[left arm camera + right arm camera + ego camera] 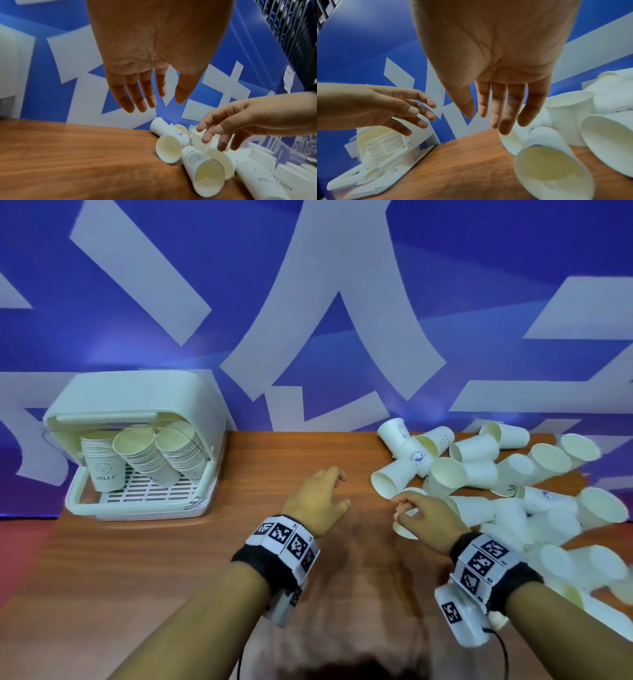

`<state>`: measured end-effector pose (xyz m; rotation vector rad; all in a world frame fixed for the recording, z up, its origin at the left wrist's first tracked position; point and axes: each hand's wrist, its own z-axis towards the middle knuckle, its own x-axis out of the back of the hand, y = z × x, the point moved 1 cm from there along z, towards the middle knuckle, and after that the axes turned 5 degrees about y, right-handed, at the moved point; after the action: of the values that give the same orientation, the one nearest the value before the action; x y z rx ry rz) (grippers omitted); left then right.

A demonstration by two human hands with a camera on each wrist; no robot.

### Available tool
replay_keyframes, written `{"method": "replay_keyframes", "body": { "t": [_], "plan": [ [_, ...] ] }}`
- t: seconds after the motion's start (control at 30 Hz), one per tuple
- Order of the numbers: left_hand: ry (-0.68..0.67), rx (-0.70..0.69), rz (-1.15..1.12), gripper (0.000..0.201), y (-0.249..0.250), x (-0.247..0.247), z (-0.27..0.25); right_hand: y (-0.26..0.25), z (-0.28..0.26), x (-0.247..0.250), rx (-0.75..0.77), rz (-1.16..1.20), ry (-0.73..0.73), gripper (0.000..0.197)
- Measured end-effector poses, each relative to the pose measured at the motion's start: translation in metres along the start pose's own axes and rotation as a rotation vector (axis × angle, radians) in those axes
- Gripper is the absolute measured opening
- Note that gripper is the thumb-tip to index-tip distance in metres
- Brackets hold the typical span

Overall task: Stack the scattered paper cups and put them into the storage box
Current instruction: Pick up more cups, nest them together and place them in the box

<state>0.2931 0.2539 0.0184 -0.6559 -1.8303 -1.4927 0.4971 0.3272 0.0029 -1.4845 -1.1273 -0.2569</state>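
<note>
Blue and white wall (171,268) fills upper frame. Wooden table (154,559) below it. Storage box (137,405) at left, lid up, stacked cups (147,453) inside. Loose paper cups (496,470) heaped at right, some cut off by the frame edge, the lower ones blurred. Left hand (317,501) at centre, fingers relaxed, holding nothing. Right hand (424,515) over the nearest cup (407,529), fingers spread; contact cannot be made out.

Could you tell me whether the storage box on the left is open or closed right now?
Open: the storage box has its lid raised, exposing stacked paper cups on the slotted tray inside.
</note>
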Motion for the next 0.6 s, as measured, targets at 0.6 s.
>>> {"method": "replay_keyframes", "body": {
  "t": [0.6],
  "plan": [
    [-0.222, 0.141, -0.059, 0.048, 0.033, -0.111, 0.106, 0.070, 0.041, 0.014, 0.272, -0.690, -0.257, 0.070]
  ]
}}
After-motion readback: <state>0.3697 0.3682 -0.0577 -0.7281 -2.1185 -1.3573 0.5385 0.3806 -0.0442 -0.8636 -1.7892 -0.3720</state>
